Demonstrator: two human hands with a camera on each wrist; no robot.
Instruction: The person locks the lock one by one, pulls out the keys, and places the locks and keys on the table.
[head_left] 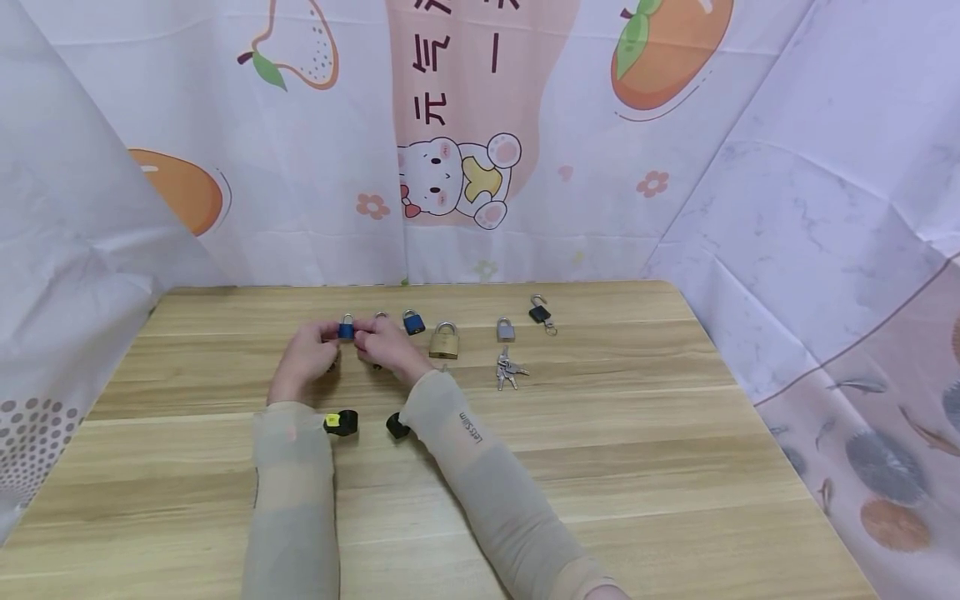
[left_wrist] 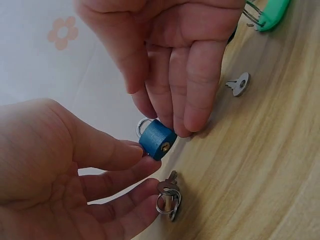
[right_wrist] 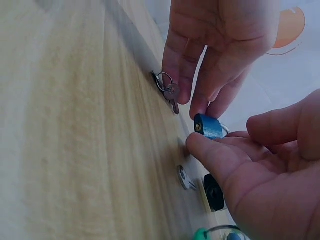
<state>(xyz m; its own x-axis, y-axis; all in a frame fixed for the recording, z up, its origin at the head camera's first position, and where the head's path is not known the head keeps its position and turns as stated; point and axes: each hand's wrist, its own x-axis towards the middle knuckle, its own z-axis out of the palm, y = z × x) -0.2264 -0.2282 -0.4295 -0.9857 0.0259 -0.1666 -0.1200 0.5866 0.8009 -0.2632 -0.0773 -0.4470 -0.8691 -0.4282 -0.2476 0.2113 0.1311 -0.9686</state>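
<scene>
A small blue padlock point(head_left: 346, 330) with its shackle up is between my two hands at the table's back left. My left hand point(head_left: 306, 354) pinches its side with thumb and forefinger, as the left wrist view shows. On the opposite side my right hand point(head_left: 390, 346) touches the padlock with extended fingertips, its thumb apart from it. The padlock's keyhole face shows in the right wrist view. Below my left fingers lies a ring of small keys point(left_wrist: 170, 197). A single key point(right_wrist: 184, 177) lies by my right hand, with a black padlock point(right_wrist: 214, 192) behind it.
To the right along the back stand another blue padlock point(head_left: 413, 322), a brass padlock point(head_left: 444, 344), a grey padlock point(head_left: 506, 332) and an unlocked black padlock point(head_left: 539, 314). Loose keys point(head_left: 507, 368) lie before the grey one. A green key tag point(left_wrist: 274, 14) edges into the left wrist view.
</scene>
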